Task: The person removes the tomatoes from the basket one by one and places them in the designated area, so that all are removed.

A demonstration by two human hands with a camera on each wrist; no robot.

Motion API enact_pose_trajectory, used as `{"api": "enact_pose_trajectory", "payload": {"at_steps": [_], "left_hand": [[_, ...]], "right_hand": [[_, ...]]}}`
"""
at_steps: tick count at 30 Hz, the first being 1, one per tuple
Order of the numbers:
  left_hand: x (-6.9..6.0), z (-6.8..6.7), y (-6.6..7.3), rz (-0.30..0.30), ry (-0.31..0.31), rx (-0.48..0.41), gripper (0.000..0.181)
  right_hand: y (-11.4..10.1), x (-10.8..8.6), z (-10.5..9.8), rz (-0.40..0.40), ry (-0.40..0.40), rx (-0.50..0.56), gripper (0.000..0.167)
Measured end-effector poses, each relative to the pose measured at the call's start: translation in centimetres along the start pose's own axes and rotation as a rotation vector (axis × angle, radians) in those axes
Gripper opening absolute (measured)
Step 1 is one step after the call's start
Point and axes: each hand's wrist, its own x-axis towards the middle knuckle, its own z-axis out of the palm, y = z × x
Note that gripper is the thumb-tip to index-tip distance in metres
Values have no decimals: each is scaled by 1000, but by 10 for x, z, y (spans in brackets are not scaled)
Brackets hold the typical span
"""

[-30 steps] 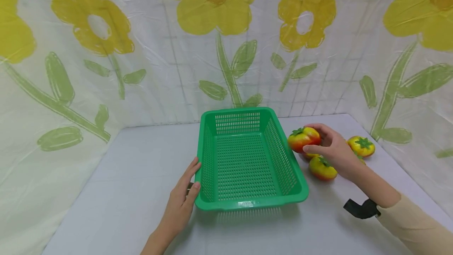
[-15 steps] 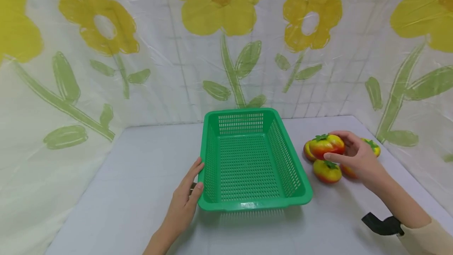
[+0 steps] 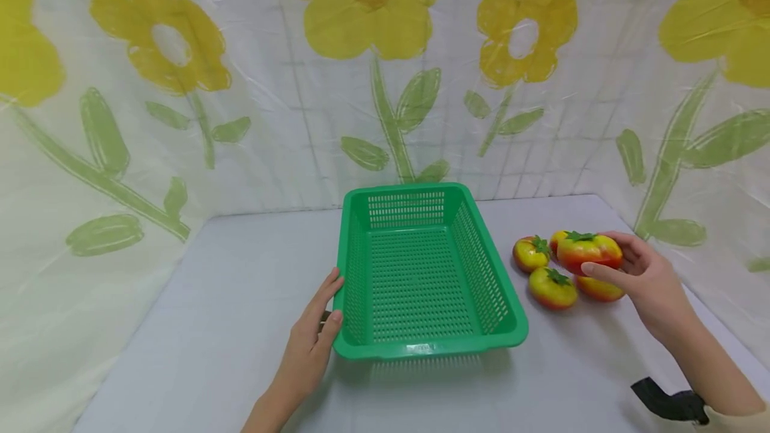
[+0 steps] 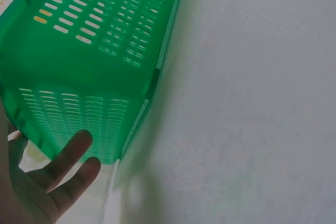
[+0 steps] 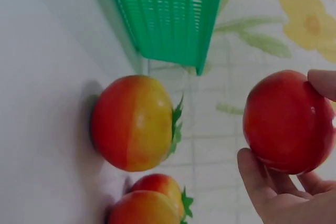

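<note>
My right hand (image 3: pixel 656 286) holds a red-and-yellow tomato (image 3: pixel 589 252) with a green star-shaped calyx, thumb on the near side. In the right wrist view this tomato (image 5: pixel 286 121) is raised off the table, apart from the others. Below and around it lie several similar tomatoes, one at the front (image 3: pixel 552 289) and one nearest the basket (image 3: pixel 531 254); another is partly hidden behind the held one. My left hand (image 3: pixel 307 339) touches the left rim of a green plastic basket (image 3: pixel 430 347) with its fingertips; in the left wrist view two fingers (image 4: pixel 68 156) extend loosely beside the perforated wall.
The basket stands mid-table on a white tabletop (image 3: pixel 240 299), with no tomatoes inside. A curtain (image 3: pixel 271 119) printed with yellow flowers hangs behind and at both sides. A black strap (image 3: pixel 670 403) sticks out from the right wrist.
My right hand has carried the tomato rightward, from beside the basket's right rim to over the right part of the tomato group. The left hand stays at the basket rim.
</note>
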Motion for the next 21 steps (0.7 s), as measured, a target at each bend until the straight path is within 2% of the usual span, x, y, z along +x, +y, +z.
{"api": "enact_pose_trajectory", "payload": {"at_steps": [12, 18, 21], "left_hand": [[0, -1, 1, 0, -3, -8, 50], [0, 0, 0, -3, -7, -4, 49], [0, 1, -1, 1, -6, -2, 49]], "right_hand": [[8, -5, -16, 66, 117, 260, 45], [21, -2, -22, 96, 207, 229, 57], [27, -1, -25, 110, 224, 270, 58]]}}
